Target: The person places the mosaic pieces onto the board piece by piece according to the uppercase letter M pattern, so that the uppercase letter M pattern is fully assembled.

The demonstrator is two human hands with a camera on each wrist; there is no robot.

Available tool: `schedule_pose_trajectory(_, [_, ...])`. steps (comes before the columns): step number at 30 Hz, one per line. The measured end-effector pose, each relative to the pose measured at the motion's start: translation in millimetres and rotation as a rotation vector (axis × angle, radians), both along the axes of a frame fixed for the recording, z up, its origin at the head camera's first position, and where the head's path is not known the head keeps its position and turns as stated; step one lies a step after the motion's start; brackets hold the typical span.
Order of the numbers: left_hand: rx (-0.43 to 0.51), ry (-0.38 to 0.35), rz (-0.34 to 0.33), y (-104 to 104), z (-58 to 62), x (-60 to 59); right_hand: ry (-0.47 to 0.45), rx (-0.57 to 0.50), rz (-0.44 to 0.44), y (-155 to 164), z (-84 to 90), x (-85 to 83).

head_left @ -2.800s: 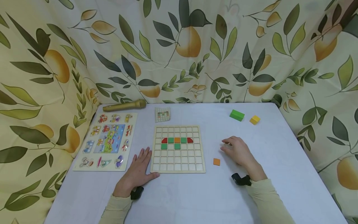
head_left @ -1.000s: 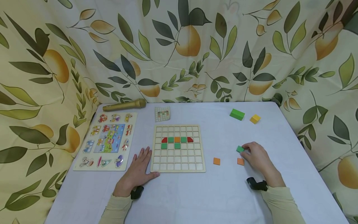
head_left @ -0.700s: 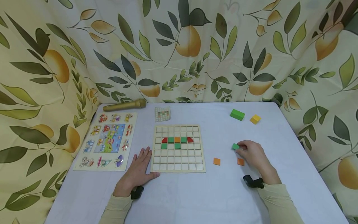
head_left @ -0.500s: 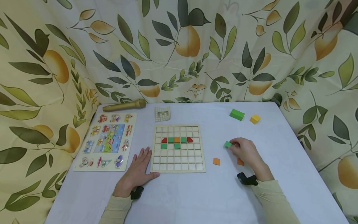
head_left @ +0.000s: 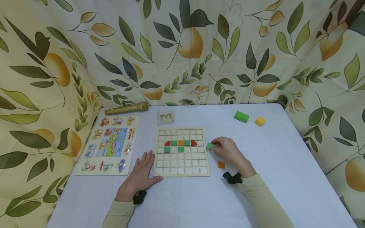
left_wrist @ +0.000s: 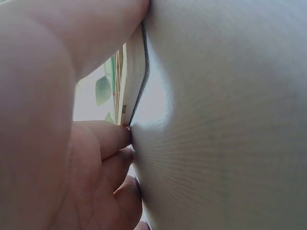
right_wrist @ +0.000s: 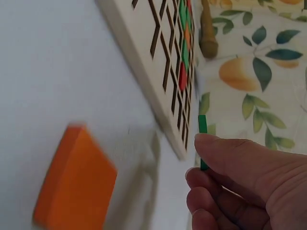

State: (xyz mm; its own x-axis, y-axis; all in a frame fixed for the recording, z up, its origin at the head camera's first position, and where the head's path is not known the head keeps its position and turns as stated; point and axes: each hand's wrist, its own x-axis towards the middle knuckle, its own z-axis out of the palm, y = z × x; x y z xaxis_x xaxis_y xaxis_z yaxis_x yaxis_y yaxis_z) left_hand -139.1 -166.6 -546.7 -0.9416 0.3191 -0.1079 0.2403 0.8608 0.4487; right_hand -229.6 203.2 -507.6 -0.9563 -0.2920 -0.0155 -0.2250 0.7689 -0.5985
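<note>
Between thumb and fingertips, my right hand (head_left: 229, 153) pinches a small green square tile (head_left: 210, 145), held at the right edge of the wooden grid board (head_left: 182, 172). The right wrist view shows this tile edge-on, with the thumb (right_wrist: 230, 148) on it. Red, green and orange tiles (head_left: 181, 143) lie in the board's upper middle cells. My left hand (head_left: 139, 177) lies flat on the table with fingers spread, thumb and fingertips against the board's left side and lower left corner. An orange square tile (head_left: 220, 164) rests just below the right hand.
Left of the board lies a picture puzzle (head_left: 111, 142), with a gold microphone-shaped object (head_left: 126, 108) behind it. A small pattern card (head_left: 165, 117) sits beyond the board. A green block (head_left: 241, 117) and a yellow block (head_left: 260, 121) stand at the back right.
My right hand has picked up the green tile and carried it left to the board's right edge. A second orange tile is now hidden by the right hand or arm. My left hand stays put.
</note>
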Motion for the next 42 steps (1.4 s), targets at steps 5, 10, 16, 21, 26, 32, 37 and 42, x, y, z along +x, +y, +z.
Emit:
schedule_pose_trajectory(5, [0.006, -0.003, 0.007, 1.0, 0.5, 0.5, 0.019, -0.019, 0.07, -19.0, -3.0, -2.9])
schedule_pose_trajectory(10, [0.002, -0.004, 0.015, 0.5, -1.0, 1.2, -0.022, -0.023, 0.108, -35.1, -3.7, -3.6])
schedule_pose_trajectory(16, [0.0, -0.007, 0.008, 0.4, -0.7, 0.9, -0.024, -0.02, 0.133, -47.4, -4.7, -4.5])
schedule_pose_trajectory(21, [0.006, 0.001, 0.002, 0.4, -0.8, 0.6, 0.001, 0.004, 0.146, -53.0, -5.8, -3.6])
schedule_pose_trajectory(26, [0.002, -0.005, -0.003, 0.1, -0.9, 0.6, 0.008, 0.009, 0.141, -55.4, -6.9, -3.1])
schedule_pose_trajectory(32, [0.003, -0.007, -0.001, -0.5, -0.9, 0.5, 0.042, 0.032, 0.165, -57.6, -10.1, -3.9])
schedule_pose_trajectory(37, [0.007, -0.005, -0.001, -0.6, 0.0, 0.9, 0.05, 0.036, 0.156, -56.1, -12.2, -3.3])
schedule_pose_trajectory(42, [0.011, -0.008, -0.001, -1.1, 0.8, -0.3, 0.049, 0.03, 0.117, -45.2, -9.2, 1.7])
